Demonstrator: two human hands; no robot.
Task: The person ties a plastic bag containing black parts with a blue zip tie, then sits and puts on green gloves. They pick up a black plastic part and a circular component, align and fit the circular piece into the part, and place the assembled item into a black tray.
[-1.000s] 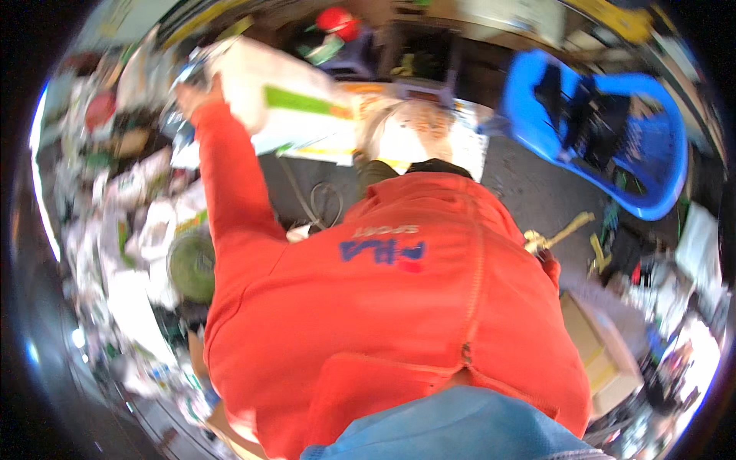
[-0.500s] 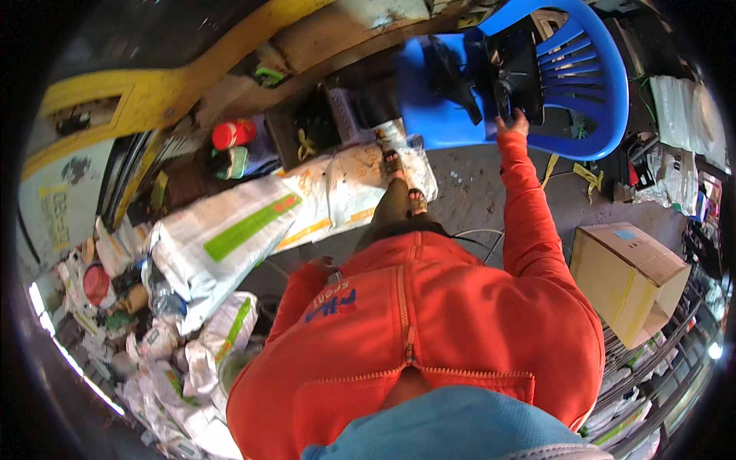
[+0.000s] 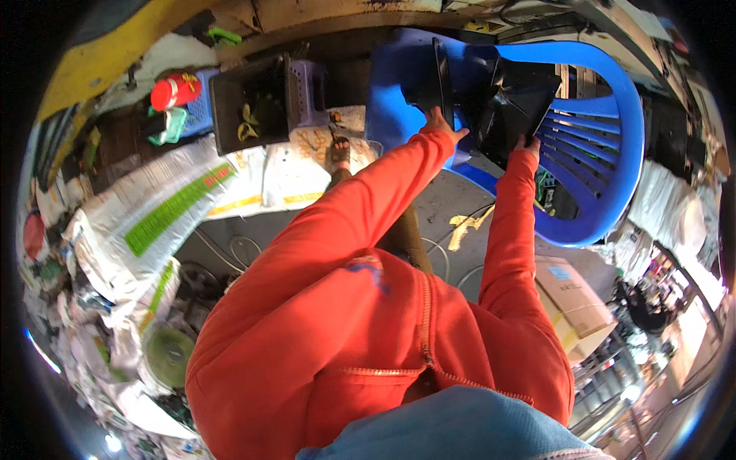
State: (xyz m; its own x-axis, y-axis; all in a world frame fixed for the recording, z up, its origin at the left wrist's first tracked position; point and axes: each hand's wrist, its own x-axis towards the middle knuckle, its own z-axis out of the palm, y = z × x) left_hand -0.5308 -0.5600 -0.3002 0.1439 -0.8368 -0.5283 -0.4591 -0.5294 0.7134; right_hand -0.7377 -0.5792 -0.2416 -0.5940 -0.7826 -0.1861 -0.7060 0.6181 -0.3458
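Two black plastic pieces lie together over the seat of a blue plastic chair [image 3: 625, 146] at the upper right. My left hand [image 3: 441, 127] is at the near end of the narrow, upright black piece [image 3: 442, 77], fingers against it and thumb to the right. My right hand [image 3: 527, 146] grips the near edge of the wider, angular black piece [image 3: 521, 103], close to the chair's slatted back. The fingertips of both hands are partly hidden by the black pieces. Both arms, in red sleeves, stretch forward.
Left of the chair stand a black crate [image 3: 230, 115], a purple basket [image 3: 307, 92] and a red container [image 3: 175, 92]. White sacks [image 3: 172, 203] lie along the left. A cardboard box [image 3: 571, 299] sits near my right side. Cables and a yellow scrap [image 3: 464, 228] lie on the floor.
My left hand has come up from beside my body to the narrow black piece. My right hand still holds the wider piece, which is turned differently. The view has shifted.
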